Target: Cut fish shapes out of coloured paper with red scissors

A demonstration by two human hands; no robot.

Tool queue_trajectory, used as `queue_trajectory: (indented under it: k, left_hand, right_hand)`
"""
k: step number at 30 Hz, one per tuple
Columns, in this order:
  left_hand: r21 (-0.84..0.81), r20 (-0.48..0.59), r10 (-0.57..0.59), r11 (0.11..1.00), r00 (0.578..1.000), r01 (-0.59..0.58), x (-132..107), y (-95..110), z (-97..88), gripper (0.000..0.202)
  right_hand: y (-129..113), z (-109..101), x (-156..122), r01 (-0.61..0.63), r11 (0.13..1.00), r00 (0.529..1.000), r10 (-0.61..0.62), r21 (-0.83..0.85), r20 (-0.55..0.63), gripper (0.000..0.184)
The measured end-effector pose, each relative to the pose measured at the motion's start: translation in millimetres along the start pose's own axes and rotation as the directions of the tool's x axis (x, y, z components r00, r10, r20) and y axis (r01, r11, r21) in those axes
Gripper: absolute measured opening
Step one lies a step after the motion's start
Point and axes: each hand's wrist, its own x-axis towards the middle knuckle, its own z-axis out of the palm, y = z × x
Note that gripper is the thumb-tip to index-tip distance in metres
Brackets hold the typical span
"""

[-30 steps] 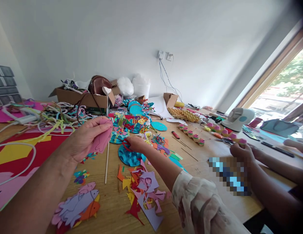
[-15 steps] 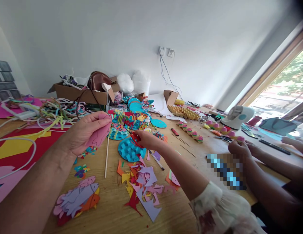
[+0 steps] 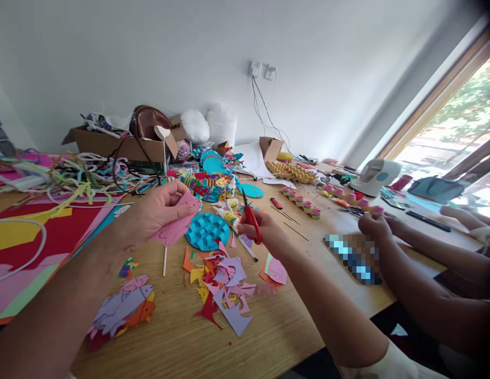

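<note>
Between the thumb and fingers of my left hand (image 3: 166,210) is a pink paper fish (image 3: 174,225) with drawn lines on it. My right hand (image 3: 264,231) grips red-handled scissors (image 3: 249,213), blades pointing up and away from the paper. Below the hands lies a heap of paper scraps (image 3: 225,279) in pink, purple, red, orange and yellow. To the left of it, beside my left forearm, cut paper fish (image 3: 126,305) are stacked. A blue egg-carton disc (image 3: 207,231) rests between the two hands, with a pen (image 3: 247,246) at its right side.
Coloured paper sheets (image 3: 43,237) and tangled cords (image 3: 87,173) cover the left side. A cardboard box (image 3: 114,147) stands at the back. At right, another person's hands (image 3: 375,229) hold a painted egg-carton strip, near a blurred-out dark object (image 3: 351,260). A white machine (image 3: 377,176) stands behind.
My right hand with the scissors has moved right, away from the blue disc, and the blades now point upward. The pink paper is turned in my left hand. The view has shifted slightly.
</note>
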Motion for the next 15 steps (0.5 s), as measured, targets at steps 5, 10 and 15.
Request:
queue_trajectory:
  k: [5, 10, 15]
  left_hand:
    - [0.165, 0.141, 0.003, 0.986, 0.990, -0.027, 0.8, -16.1, 12.9, 0.038]
    - [0.279, 0.191, -0.003, 0.959, 0.982, -0.051, 1.0, -25.9, 18.3, 0.067]
    - [0.185, 0.183, -0.038, 0.983, 0.982, 0.004, 2.0, -31.7, 18.4, 0.074]
  right_hand:
    - [-29.2, 22.8, 0.8, 0.065, 0.909, 0.997, -0.071, 0.412, -0.001, 0.034]
    - [-44.9, 41.6, 9.1, 0.056, 0.886, 0.990, -0.108, 0.461, 0.088, 0.037]
    - [-43.2, 45.4, 14.8, 0.007, 0.880, 0.988, -0.078, 0.476, 0.130, 0.038]
